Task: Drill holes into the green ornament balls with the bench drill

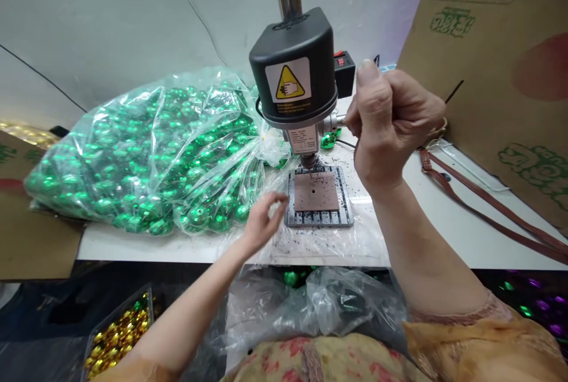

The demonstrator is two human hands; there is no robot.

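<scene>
A small black bench drill press point(290, 68) stands on the white table. My right hand point(393, 119) is closed round the lever on its right side, thumb uppermost. Below the drill head, a brown square pad point(316, 191) with a small dark hole lies on the slotted metal base plate point(345, 220), and dark shavings are scattered over both. My left hand point(262, 222) is beside the plate's left edge, with thumb and fingers apart and nothing visible between them. To its left, a tied clear plastic bag point(151, 151) bulges with shiny green balls.
A loose green ball point(328, 140) lies behind the drill. Clear plastic hangs at the table's front edge, with green balls under it. A bin of gold balls point(118, 334) is at lower left. Cardboard boxes point(501, 45) flank the table, and a brown strap point(479, 210) lies at right.
</scene>
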